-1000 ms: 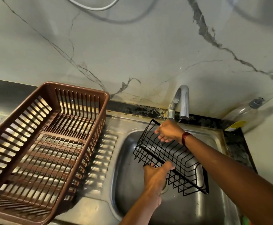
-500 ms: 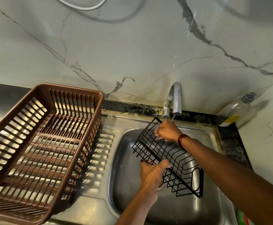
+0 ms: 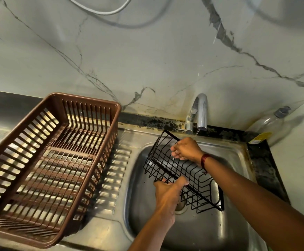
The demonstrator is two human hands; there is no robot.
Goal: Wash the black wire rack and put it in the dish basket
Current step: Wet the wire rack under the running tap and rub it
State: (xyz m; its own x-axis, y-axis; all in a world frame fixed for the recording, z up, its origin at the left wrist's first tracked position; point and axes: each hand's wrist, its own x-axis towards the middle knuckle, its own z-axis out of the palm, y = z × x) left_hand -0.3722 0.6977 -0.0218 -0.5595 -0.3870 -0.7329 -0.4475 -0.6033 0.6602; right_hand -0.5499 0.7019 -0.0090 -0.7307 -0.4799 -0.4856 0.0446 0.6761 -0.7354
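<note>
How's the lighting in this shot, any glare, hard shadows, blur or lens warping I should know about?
Head view: warm low light through the brown dish basket casts striped shadows on the drainboard; soft glare on the sink steel; wide-angle bending at the edges; black wire rack and both hands stay sharp.

Curved chrome tap (image 3: 200,109) at rear rim of stainless steel sink (image 3: 229,230); thin water stream at spout. Clear plastic pump bottle (image 3: 272,124), yellow label, leaning in right corner. White cable (image 3: 100,9) across veined marble wall (image 3: 147,57).
</note>
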